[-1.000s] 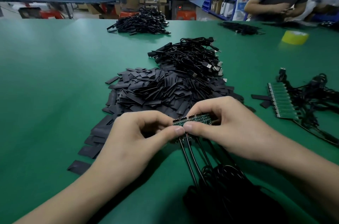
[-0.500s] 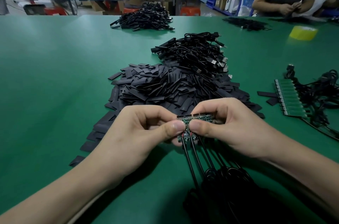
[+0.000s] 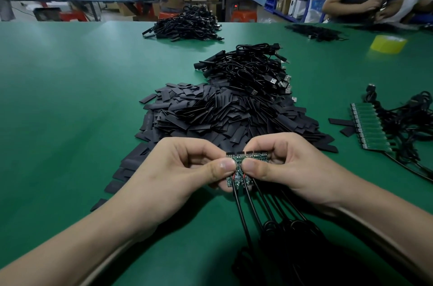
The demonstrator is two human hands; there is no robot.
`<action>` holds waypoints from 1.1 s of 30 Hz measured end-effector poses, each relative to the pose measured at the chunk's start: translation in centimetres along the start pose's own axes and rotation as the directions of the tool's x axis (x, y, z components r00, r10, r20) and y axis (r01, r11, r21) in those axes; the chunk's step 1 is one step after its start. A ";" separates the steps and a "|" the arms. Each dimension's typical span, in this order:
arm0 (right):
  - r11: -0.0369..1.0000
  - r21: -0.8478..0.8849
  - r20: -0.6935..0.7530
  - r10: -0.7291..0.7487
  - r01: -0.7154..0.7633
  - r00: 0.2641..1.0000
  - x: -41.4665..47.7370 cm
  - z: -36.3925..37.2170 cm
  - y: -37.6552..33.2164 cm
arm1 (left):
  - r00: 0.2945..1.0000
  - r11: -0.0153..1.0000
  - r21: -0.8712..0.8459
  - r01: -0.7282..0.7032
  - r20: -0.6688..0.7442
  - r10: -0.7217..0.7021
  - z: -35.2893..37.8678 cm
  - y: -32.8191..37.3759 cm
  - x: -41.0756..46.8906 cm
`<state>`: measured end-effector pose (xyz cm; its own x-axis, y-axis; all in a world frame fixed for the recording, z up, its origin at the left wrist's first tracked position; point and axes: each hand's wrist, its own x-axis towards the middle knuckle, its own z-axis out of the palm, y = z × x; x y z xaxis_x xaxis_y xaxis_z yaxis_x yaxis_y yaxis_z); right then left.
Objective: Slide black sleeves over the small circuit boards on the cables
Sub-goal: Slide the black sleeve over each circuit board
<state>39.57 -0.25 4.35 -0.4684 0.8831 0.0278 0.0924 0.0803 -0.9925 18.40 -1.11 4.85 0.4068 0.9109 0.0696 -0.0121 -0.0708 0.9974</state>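
We log one green table [image 3: 70,98] filling the frame. Mid-frame is one heap of black sleeves [image 3: 210,114], too many to count, lying just beyond the hands, which we judge keeps a sleeve within easy reach. We count three piles of cables: centre cable heap [image 3: 248,70], far cable heap [image 3: 185,25] and upper-right cable heap [image 3: 316,31]. The left hand [image 3: 185,168] and right hand [image 3: 288,166], low centre, both pinch one strip of circuit boards [image 3: 243,161] with thumbs nearly touching, likely to part one board off. No sleeve is on it yet. At least four cable leads [image 3: 257,210] trail from it toward the bottom edge. At the right edge one board panel [image 3: 367,128] lies with its cables attached, probably queued. Upper right is one yellow tape roll [image 3: 387,44].
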 end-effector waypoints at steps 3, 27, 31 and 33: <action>0.999 0.052 0.016 0.007 -0.007 1.000 -0.1 0.1 0.1 | 1.000 0.999 -0.032 0.002 0.008 -0.001 0.1 -0.1 0.0; 0.826 0.524 -0.044 -0.219 0.209 0.975 -0.8 -1.4 -5.0 | 0.865 0.307 0.890 -0.336 0.163 0.474 -0.9 -2.0 1.9; 0.940 0.306 -0.047 -0.143 0.151 0.989 -1.7 -5.3 -7.7 | 0.876 0.168 0.922 -0.348 0.256 0.409 -0.5 -2.2 1.9; 0.999 0.006 -0.077 -0.038 0.039 0.996 -1.8 -5.8 -7.5 | 0.885 0.167 0.931 -0.325 0.237 0.402 -0.6 -2.1 1.9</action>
<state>44.78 0.21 12.41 -0.4030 0.9121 0.0746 0.0693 0.1117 -0.9913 18.68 1.00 2.91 0.5716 0.6810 0.4578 0.7158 -0.6866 0.1276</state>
